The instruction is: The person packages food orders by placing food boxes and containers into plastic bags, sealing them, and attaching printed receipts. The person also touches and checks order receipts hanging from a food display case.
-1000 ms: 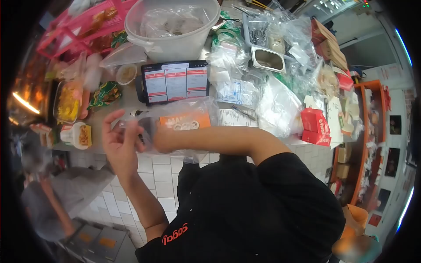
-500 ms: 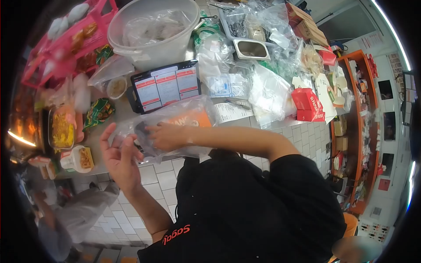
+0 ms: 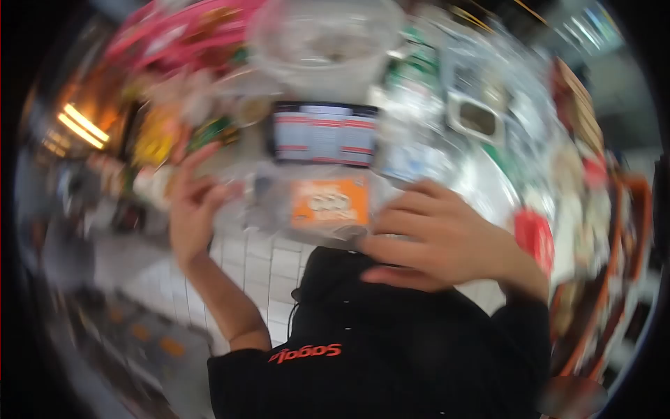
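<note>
A clear plastic bag (image 3: 276, 216) lies at the counter's front edge, with an orange printed box or label (image 3: 329, 204) showing through it. My left hand (image 3: 194, 209) is at the bag's left end, fingers apart; blur hides whether its fingertips touch the plastic. To the right of the orange print hovers my right hand (image 3: 433, 234), smeared by motion, with its fingers stretched out and nothing visible in them. Just behind the bag stands a tablet (image 3: 325, 136) with a screen of white columns and red bars.
A large translucent tub (image 3: 324, 66) stands behind the tablet, beside a pink basket (image 3: 185, 42). On the right are plastic bags (image 3: 474, 174), a metal container (image 3: 476, 119) and a red carton (image 3: 534, 237). A yellow-filled tray (image 3: 155, 136) and a green packet (image 3: 215, 133) sit left.
My right hand has left the bag's left part and swung right, uncovering the orange print. My left hand stays at the bag's left end. The view has turned and blurred.
</note>
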Tool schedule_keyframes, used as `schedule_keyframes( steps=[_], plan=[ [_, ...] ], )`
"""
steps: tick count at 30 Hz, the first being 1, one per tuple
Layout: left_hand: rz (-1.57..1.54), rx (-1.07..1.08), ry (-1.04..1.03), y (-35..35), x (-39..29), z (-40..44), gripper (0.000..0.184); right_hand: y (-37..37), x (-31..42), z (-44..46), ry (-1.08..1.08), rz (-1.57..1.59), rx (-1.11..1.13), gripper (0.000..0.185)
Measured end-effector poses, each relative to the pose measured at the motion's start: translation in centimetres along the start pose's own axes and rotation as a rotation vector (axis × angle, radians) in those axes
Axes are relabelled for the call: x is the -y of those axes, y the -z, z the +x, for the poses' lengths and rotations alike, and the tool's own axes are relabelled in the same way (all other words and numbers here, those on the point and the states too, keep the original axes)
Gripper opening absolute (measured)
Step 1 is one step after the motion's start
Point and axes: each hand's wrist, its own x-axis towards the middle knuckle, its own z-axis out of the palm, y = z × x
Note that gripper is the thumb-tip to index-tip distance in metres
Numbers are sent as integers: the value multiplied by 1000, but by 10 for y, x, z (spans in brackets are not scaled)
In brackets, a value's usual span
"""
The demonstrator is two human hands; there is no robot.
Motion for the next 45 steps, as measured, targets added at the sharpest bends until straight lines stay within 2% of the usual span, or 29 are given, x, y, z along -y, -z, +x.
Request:
schedule_keyframes(
  steps=[2, 3, 4, 6, 8, 10, 12, 13, 14, 16, 19, 20, 23, 26, 28, 30, 32, 34, 36, 37, 39, 40, 41, 42, 43, 45],
  plan=[
    [16, -196, 77, 23, 21, -5, 41, 5, -22, -29, -9, 116, -199, 36],
    [91, -376, 182, 40, 25, -9, 40, 4, -37, -44, -88, 193, -273, 35],
    [35, -544, 263, 58, 44, -12, 38, 0, -44, -56, -239, 276, -373, 31],
    [21, -810, 374, 108, 130, -21, 37, -9, -49, -62, -430, 203, -490, 20],
    [-165, -827, 488, 171, 256, -39, 50, -13, -48, -55, -509, 235, -486, 17],
    [44, -1084, 631, 189, 328, -33, 74, -14, -34, -34, -520, 205, -509, 14],
    [378, -1136, 590, 221, 401, -9, 80, -18, -21, 6, -434, 222, -510, 14],
    [537, -1159, 577, 233, 412, 2, 83, -22, -14, 29, -391, 225, -497, 15],
    [515, -1068, 660, 249, 423, 12, 78, -30, -6, 57, -362, 224, -476, 14],
    [459, -873, 832, 257, 398, 34, 70, -50, 14, 118, -334, 207, -408, 16],
    [262, -1103, 663, 257, 418, 40, 59, -88, 29, 201, -230, 157, -288, 20],
    [324, -1032, 693, 254, 427, 33, 55, -104, 34, 224, -232, 210, -276, 17],
    [-75, -1149, 556, 212, 407, 12, 50, -141, 43, 271, -364, 341, -121, 14],
    [-88, -1006, 672, 180, 408, -1, 47, -199, 40, 290, -408, 358, -1, 24],
    [-15, -909, 603, 151, 363, -4, 47, -247, 34, 306, -418, 336, 81, 41],
    [-2, -788, 566, 127, 334, -9, 46, -312, 13, 317, -443, 188, -68, 56],
    [-49, -729, 505, 112, 302, -12, 44, -370, -21, 329, -552, 199, -241, 60],
    [-74, -667, 451, 98, 293, -12, 42, -378, -43, 345, -701, 289, -231, 46],
    [-77, -592, 404, 99, 306, -16, 41, -378, -62, 349, -680, 344, -176, 34],
    [-90, -550, 445, 103, 314, -19, 40, -377, -70, 346, -680, 366, -166, 29],
    [-51, -369, 558, 114, 309, -16, 36, -384, -88, 336, -429, 71, -257, 29],
    [16, -288, 518, 119, 305, -19, 35, -385, -88, 326, -392, 144, -445, 40],
    [6, -208, 446, 126, 334, -22, 36, -358, -83, 321, -579, 341, -168, 43],
    [-149, -101, 527, 132, 322, -21, 39, -373, -93, 311, -539, 348, -274, 42],
    [-17, -54, 512, 138, 315, -19, 42, -378, -99, 311, -613, 367, -238, 41],
    [-49, -64, 503, 146, 280, -13, 46, -374, -96, 304, -675, 421, -231, 41]
  ],
)
